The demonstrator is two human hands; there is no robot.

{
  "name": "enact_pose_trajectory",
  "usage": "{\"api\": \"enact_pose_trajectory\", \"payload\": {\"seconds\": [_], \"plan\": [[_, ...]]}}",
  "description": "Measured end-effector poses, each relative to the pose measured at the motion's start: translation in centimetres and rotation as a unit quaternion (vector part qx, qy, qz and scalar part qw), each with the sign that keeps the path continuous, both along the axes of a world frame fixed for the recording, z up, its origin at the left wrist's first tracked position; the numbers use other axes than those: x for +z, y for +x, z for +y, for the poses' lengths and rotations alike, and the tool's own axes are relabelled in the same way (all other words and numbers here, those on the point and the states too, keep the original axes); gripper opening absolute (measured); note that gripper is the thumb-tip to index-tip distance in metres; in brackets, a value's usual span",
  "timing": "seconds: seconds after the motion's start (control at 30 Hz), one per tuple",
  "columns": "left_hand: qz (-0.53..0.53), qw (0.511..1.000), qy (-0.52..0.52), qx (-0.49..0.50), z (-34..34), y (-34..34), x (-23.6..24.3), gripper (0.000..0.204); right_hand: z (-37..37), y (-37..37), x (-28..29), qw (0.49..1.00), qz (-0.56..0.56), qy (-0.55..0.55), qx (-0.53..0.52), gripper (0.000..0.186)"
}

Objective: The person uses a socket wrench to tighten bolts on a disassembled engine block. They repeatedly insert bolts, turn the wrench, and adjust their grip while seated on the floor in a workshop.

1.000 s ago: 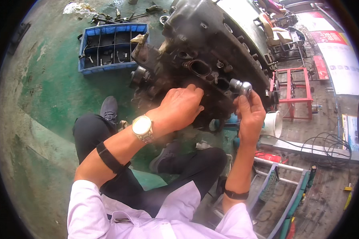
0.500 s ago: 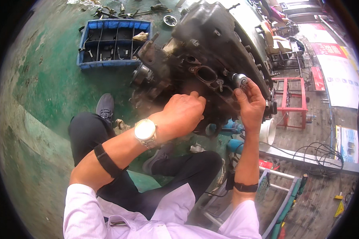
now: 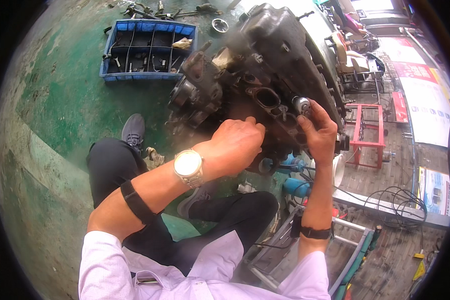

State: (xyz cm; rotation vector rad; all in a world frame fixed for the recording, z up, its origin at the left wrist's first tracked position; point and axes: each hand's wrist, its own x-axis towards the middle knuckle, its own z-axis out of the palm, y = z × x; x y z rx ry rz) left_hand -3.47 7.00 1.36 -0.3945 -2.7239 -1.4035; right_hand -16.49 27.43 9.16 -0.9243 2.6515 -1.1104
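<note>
In the head view, a dark, grimy engine [image 3: 280, 75] stands in front of the seated person, top centre. I see the right hand [image 3: 319, 132] with thumb and fingers clamped on the silver head of a socket wrench [image 3: 301, 105], held up to the engine's side; I can't tell whether it is seated on a bolt. The left hand [image 3: 239, 145] is curled close by, lower left, its fingertips hidden, so I can't tell what it grips. I judge the work partway: an oval opening [image 3: 266, 98] is uncovered, and small parts [image 3: 117, 62] lie in a divided blue tray [image 3: 142, 76] on the green floor [image 3: 75, 110]. The spot at the wrench looks unfinished.
</note>
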Motion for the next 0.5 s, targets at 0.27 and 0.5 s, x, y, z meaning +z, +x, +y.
{"api": "enact_pose_trajectory", "payload": {"seconds": [0.27,0.5], "plan": [[0.024,0.999,0.021,0.007,0.2,-0.2,-0.3,0.024,-0.6,1.2,-1.5,0.995,0.004,-0.079,-0.068,0.041],[0.057,0.979,0.146,0.127,0.5,-0.9,0.4,0.026,-0.4,3.8,-0.2,0.988,-0.041,-0.128,-0.075,0.043]]}}
